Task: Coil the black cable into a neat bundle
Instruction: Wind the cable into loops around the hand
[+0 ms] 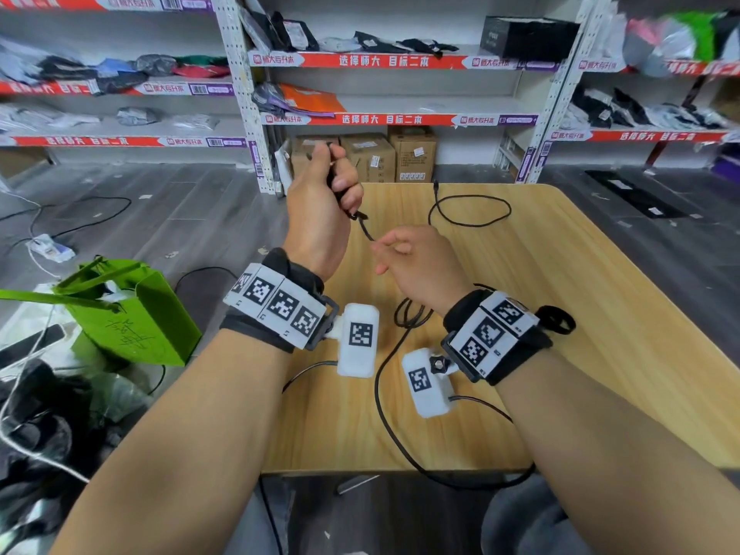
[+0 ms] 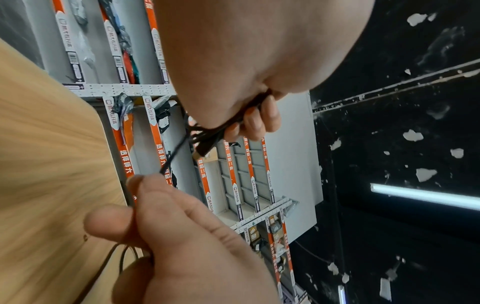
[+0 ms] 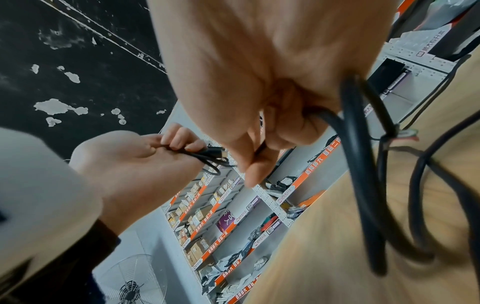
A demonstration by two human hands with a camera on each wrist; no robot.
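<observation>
Black cable (image 1: 366,228) runs between both hands above the wooden table (image 1: 560,314). Left hand (image 1: 322,202) raised, fingers curled round a few gathered loops; the plug end pokes out below its fist, seen better in the left wrist view (image 2: 205,148). Right hand (image 1: 416,262) sits lower and nearer the body, thumb and forefinger pinching the single strand just below the left fist. Past the pinch the cable drops to the table, lies in loose turns under the right wrist (image 1: 408,314), sweeps off the near table edge, and a far loop (image 1: 468,210) lies beyond the hands with its free end pointing away. Whether that far loop is the same cable or a second one is hard to tell.

Handling judgement: thin, light, limp, with some memory from earlier bends, so loops spring open unless clamped. Jacket looks smooth and likely slides easily through a light pinch, good for feeding. Best hold: keep the bundle clamped in the left fist at one crossing point, let the right pinch slide outward along the strand, then bring each new loop back to the fist. Coiling looks early; most length still loose.
</observation>
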